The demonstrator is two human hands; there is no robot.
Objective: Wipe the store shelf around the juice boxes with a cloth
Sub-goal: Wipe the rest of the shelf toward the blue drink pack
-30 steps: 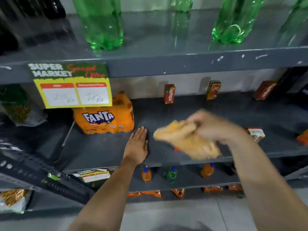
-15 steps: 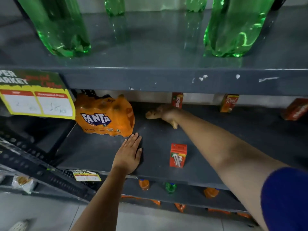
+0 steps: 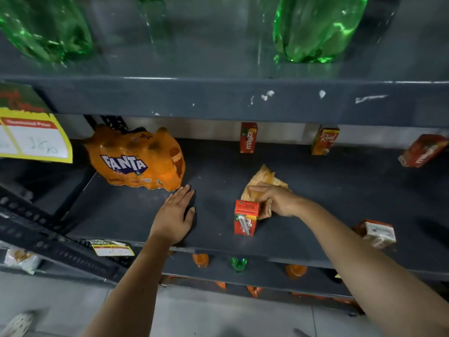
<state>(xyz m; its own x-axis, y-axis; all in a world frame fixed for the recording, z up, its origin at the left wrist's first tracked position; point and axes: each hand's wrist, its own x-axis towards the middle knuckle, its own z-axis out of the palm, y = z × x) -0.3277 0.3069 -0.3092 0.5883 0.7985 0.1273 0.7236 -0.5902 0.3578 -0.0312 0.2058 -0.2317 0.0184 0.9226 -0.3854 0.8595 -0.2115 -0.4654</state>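
The dark grey shelf (image 3: 121, 210) holds several small juice boxes. One red box (image 3: 245, 218) stands near the front middle, and others stand at the back: a red one (image 3: 248, 137), an orange one (image 3: 325, 141) and a tilted red one (image 3: 422, 150). Another box (image 3: 376, 233) lies at the front right. My right hand (image 3: 277, 200) presses an orange cloth (image 3: 263, 181) flat on the shelf just behind and right of the front box. My left hand (image 3: 176, 215) rests palm down on the shelf, fingers spread, holding nothing.
An orange Fanta multipack (image 3: 136, 159) sits at the shelf's left, just beyond my left fingertips. Green bottles (image 3: 315, 27) stand on the shelf above. A yellow price sign (image 3: 31, 137) hangs at left. Small bottles (image 3: 239, 263) stand on the shelf below.
My right hand has drawn the cloth from the back of the shelf, near the rear red box, toward the front, beside the front box. My left hand has stayed flat in place.
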